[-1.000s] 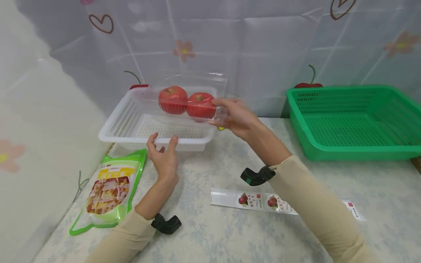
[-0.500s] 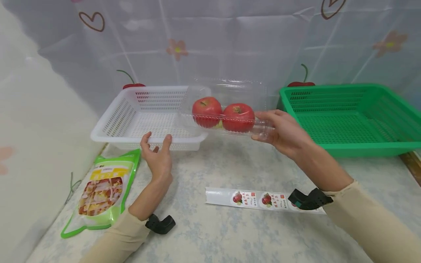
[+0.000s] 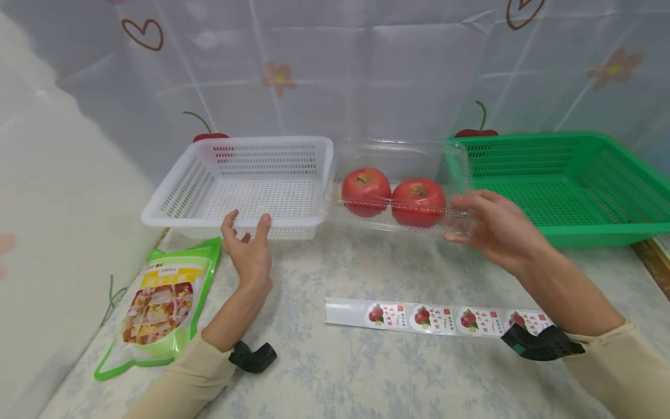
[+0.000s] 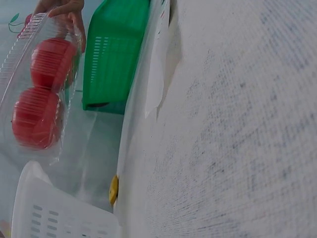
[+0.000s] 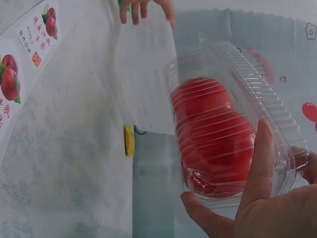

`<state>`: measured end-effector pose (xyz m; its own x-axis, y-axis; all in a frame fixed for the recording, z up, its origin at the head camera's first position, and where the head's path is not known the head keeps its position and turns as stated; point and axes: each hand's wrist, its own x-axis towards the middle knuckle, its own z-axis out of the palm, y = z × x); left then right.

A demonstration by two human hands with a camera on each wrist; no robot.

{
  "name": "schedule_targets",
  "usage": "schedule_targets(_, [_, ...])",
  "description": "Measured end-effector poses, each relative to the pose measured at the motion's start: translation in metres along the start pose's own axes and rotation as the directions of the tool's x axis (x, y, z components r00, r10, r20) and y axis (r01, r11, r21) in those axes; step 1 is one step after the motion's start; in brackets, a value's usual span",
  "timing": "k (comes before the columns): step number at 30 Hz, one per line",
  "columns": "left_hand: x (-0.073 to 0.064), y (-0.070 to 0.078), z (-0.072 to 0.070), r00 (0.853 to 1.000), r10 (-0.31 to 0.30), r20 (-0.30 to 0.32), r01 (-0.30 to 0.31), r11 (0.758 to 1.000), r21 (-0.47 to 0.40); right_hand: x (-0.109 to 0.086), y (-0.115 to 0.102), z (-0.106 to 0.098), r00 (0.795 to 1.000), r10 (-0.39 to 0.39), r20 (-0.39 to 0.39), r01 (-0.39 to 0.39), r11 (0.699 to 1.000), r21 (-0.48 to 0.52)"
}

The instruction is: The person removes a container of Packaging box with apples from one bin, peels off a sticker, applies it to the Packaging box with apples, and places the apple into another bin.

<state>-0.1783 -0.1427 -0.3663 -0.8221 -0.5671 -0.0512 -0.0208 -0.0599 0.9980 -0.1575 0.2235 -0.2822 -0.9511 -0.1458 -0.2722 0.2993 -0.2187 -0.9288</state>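
Observation:
My right hand (image 3: 502, 230) holds a clear plastic fruit box (image 3: 400, 152) by its right end, fingers and thumb around the corner. Two red apples (image 3: 366, 189) sit side by side inside. The box is raised in front of the backdrop, between the two baskets, overlapping the green one in the head view. My left hand (image 3: 250, 253) is at the front rim of a white plastic basket (image 3: 293, 224), with thumb and index finger over the rim and other fingers curled below. The box (image 4: 20, 62) also shows in the left wrist view.
On the right stands a green basket (image 3: 597, 237). A strip of apple stickers (image 3: 413, 317) lies on the table. A green-and-white food pouch (image 3: 162, 308) lies at the left. A small yellow object (image 5: 129, 140) sits at the table's back edge.
My right hand has carried the box with the apples rightward and slightly down, from over the white basket to right of it. The left hand has stayed at the basket rim.

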Motion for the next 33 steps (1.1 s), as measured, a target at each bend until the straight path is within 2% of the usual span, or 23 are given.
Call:
schedule_targets(4, [0.000,0.000,-0.001,1.000,0.006,0.003,-0.006,1.000,-0.005,-0.002,0.004,-0.009,1.000,-0.003,0.012,0.003,1.000,-0.008])
schedule_targets(10, [0.000,-0.001,-0.001,1.000,0.010,-0.003,-0.010,1.000,-0.010,-0.005,0.014,-0.012,0.999,-0.021,0.027,0.024,0.996,-0.085])
schedule_targets(16, [0.000,-0.001,-0.001,1.000,0.016,0.002,-0.016,1.000,-0.009,-0.003,0.026,-0.009,1.000,0.007,0.013,-0.006,0.997,-0.082])
schedule_targets(20, [0.000,-0.002,0.000,1.000,0.018,0.010,-0.017,1.000,-0.011,0.001,0.033,-0.007,1.000,-0.013,0.001,0.013,0.996,-0.089])
schedule_targets(24, [0.000,-0.002,0.000,1.000,0.018,0.009,-0.018,1.000,-0.003,0.003,0.039,-0.003,0.998,-0.048,-0.033,0.042,0.985,-0.167])
schedule_targets(28, [-0.001,-0.003,-0.001,0.999,0.032,0.005,-0.032,0.999,0.011,0.007,0.045,0.002,0.997,-0.036,-0.064,0.019,0.970,-0.243])
schedule_targets(33, [-0.001,-0.003,-0.001,0.999,0.040,0.010,-0.041,0.999,0.014,0.013,0.049,0.003,0.998,-0.006,-0.061,-0.007,0.977,-0.214])
